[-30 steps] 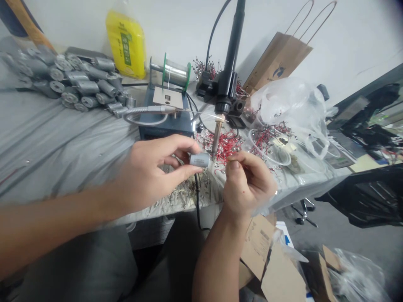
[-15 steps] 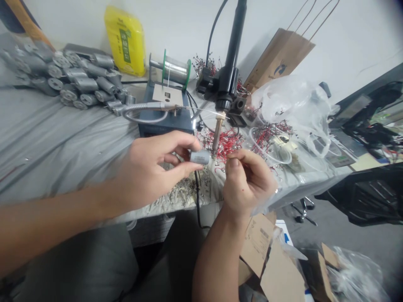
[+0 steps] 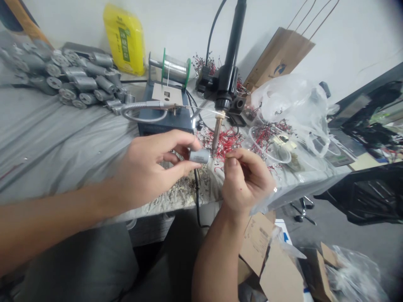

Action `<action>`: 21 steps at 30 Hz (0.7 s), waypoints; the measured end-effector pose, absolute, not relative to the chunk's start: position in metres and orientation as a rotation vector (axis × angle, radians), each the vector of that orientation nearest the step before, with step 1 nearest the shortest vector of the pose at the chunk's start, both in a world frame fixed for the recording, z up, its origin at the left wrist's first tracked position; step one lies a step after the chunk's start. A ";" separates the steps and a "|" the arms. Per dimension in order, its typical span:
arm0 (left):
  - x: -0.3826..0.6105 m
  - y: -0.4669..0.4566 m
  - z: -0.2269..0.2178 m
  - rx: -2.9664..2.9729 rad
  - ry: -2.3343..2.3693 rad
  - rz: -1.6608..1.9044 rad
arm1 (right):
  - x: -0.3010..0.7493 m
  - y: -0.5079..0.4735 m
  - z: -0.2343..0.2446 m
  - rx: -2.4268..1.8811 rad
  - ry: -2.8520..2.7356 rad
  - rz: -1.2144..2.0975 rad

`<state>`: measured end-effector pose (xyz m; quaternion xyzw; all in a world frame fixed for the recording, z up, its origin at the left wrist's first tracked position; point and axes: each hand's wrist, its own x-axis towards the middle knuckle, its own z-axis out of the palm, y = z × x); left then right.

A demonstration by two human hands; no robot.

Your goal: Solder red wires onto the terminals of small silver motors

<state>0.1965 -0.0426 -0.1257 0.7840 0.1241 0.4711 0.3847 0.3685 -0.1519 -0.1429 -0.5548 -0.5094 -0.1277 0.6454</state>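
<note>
My left hand [image 3: 151, 167] grips a small grey cylindrical electric motor [image 3: 200, 156] between thumb and fingers, its far end pointing right. That end is right at the tip of a soldering iron [image 3: 217, 132], which points down from a black holder [image 3: 224, 86]. Just right of the tip, my right hand [image 3: 247, 178] is closed in a pinch; what sits between thumb and forefinger is too small to make out. Behind both hands lies a heap of red wires [image 3: 228, 140] with small parts. A thin strand of solder [image 3: 204, 110] runs from a feeder tube [image 3: 141, 105] to the iron.
A pile of grey motors [image 3: 85, 82] lies at the left. A solder spool [image 3: 176, 69] stands on a blue feeder box [image 3: 166, 122], beside a yellow package [image 3: 124, 40]. Clear plastic bags [image 3: 289, 105] and a paper bag [image 3: 278, 58] are at the right; cardboard [image 3: 280, 268] lies below.
Both hands stay almost in place, with the motor still by the iron tip. My right hand has shifted very slightly left.
</note>
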 end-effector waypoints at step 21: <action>0.196 -0.044 -0.121 2.063 0.288 1.242 | 0.367 -0.150 -0.142 -1.220 -1.151 -0.281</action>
